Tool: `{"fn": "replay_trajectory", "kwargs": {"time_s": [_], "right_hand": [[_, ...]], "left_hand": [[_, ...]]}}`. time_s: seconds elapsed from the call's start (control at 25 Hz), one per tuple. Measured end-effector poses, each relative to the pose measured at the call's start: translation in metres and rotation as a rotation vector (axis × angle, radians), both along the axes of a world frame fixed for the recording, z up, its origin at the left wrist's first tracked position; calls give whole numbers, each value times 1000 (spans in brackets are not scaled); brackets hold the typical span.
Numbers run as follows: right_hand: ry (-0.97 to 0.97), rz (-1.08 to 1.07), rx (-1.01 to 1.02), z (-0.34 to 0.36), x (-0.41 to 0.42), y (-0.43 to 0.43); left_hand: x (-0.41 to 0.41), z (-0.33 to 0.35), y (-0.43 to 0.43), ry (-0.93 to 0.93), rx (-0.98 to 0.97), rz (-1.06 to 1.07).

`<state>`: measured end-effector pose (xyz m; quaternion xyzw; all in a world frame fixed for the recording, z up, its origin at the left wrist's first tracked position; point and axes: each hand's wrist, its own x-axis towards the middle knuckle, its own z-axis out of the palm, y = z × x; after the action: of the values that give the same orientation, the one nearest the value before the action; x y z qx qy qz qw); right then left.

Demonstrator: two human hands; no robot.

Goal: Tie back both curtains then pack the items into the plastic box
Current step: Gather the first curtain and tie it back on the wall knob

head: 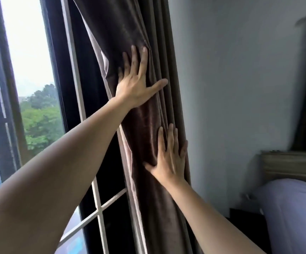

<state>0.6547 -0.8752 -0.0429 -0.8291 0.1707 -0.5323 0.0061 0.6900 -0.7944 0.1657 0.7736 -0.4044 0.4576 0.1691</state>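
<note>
A dark brown curtain (122, 30) hangs bunched in folds at the right side of the window, against the wall. My left hand (137, 81) lies flat on it higher up, fingers straight and spread, thumb out to the right. My right hand (168, 158) presses flat on the folds lower down, fingers straight and pointing up. Neither hand grips the fabric. No tieback and no plastic box are in view.
The window (29, 52) with a white grille (97, 204) is to the left, trees outside. A pale wall (231, 70) stands right of the curtain. A bed with a white sheet (295, 213) and wooden headboard (291, 165) sits at the lower right.
</note>
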Motion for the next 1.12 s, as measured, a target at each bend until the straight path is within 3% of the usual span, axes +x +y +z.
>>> {"fn": "replay_trajectory", "kwargs": {"time_s": [0.36, 0.72, 0.92, 1.12], "right_hand": [[94, 39, 55, 18, 31, -71], [28, 101, -3, 17, 108, -144], [-1, 323, -54, 13, 133, -160], [-94, 684, -29, -2, 138, -163]], "left_hand": [[39, 10, -69, -6, 68, -99], [94, 11, -127, -81, 56, 44], [107, 3, -134, -94, -3, 133], [91, -16, -124, -31, -40, 156]]}}
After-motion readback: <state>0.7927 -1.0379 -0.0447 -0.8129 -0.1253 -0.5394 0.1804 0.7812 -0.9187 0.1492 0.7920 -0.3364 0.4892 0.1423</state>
